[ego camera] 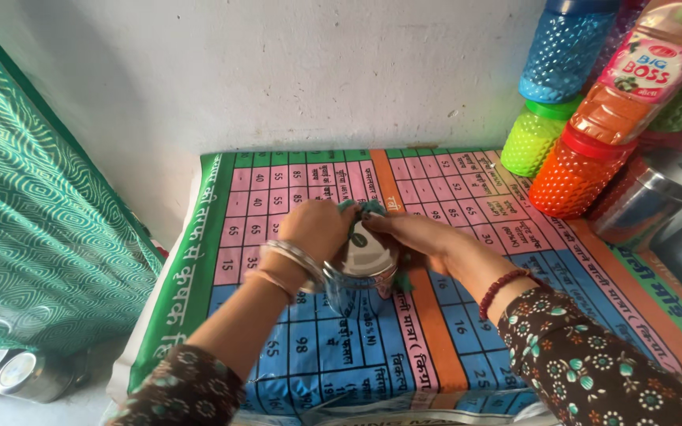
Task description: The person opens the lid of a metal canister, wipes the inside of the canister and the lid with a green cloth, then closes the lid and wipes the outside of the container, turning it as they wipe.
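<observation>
- The left hand (316, 229) curls closed over the rim of a small shiny steel container (361, 278), at its 10 o'clock side, with bangles stacked on the wrist.
- The right hand (412, 235) closes in from 2 o'clock, fingers pinching a scrap of green cloth (369, 208) at the container's top edge; how firm the pinch is cannot be told.
- The container stands upright on a printed table cover (451, 331) with pink, blue and orange panels, near the middle of the table.
- Risk 1: both hands press high on the container, so a sideways pull on the cloth could tip it, since the base sits on loose, wrinkled sheeting.
- Risk 2: the polished metal looks slippery; if the left hand slackens, it could slide toward the table's front edge at 6 o'clock.
- At 2 o'clock, well apart, stand an orange jar (579, 175) and a green jar (532, 136), with a blue jar (568, 54) and a juice bottle (641, 79) stacked above, and a steel pot (657, 197) beside them. A wide elbow swing could topple that stack.
- A green patterned curtain (33, 197) hangs at 9 o'clock, clear of both arms.
</observation>
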